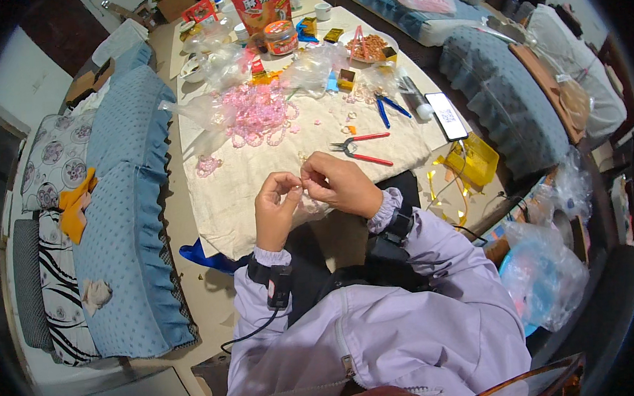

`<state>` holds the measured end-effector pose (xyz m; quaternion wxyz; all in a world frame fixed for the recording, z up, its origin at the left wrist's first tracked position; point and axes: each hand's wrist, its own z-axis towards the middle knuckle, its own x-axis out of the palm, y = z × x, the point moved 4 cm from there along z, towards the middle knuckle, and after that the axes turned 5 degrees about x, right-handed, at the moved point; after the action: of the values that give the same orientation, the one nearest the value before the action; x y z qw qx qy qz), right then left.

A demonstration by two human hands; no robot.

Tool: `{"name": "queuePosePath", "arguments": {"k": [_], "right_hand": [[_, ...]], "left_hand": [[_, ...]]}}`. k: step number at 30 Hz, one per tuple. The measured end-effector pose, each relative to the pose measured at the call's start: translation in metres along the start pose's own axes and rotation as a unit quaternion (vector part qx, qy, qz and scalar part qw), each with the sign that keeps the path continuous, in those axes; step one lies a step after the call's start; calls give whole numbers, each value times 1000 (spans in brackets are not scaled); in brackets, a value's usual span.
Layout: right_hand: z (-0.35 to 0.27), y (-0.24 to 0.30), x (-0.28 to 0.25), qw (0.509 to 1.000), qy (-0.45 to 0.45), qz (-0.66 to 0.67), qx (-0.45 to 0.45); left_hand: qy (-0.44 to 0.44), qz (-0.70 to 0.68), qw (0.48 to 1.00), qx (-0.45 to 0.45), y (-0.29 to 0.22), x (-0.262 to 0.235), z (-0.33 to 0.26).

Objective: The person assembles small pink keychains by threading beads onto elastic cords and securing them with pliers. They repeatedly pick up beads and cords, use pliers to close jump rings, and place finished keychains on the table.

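Note:
Both my hands meet over the near edge of the cloth-covered table. The fingertips of my left hand (275, 206) are pinched together, almost touching those of my right hand (340, 185), which are pinched as well. Whatever lies between them is too small to make out. Some clear plastic (310, 210) shows just below the hands. Farther up the beige cloth (237, 195) lies a heap of pink bead strings (257, 111), with a small pink bead cluster (208, 166) to its left. Red-handled pliers (369, 155) rest beyond my right hand, and blue-handled pliers (391, 109) lie behind them.
A phone (446, 116) with a lit screen and a tube (418, 99) lie on the right. Farther back stand a red pouch (262, 7), a jar (280, 38) and a plate of orange-brown bits (372, 48). Blue-covered seats (127, 238) flank the table.

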<state>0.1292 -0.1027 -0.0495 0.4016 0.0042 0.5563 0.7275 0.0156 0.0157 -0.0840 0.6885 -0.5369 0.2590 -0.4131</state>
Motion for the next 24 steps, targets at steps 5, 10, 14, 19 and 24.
{"name": "queuePosePath", "arguments": {"k": [5,10,14,19,24], "right_hand": [[-1,-5,0,999,-8,-29,26],[5,-16,6,996,8,30,88],[8,-34,14,985,67,108,119],[43,-77,0,995,15,44,92],[104,-130,-6,977,-37,-155,142]], "left_hand": [[9,30,1000,-1,4,1,2],[0,34,999,3,10,-2,4],[-34,21,999,17,16,-6,3],[-89,-59,994,-5,21,-17,4],[-125,-107,986,-11,20,-24,7]]}}
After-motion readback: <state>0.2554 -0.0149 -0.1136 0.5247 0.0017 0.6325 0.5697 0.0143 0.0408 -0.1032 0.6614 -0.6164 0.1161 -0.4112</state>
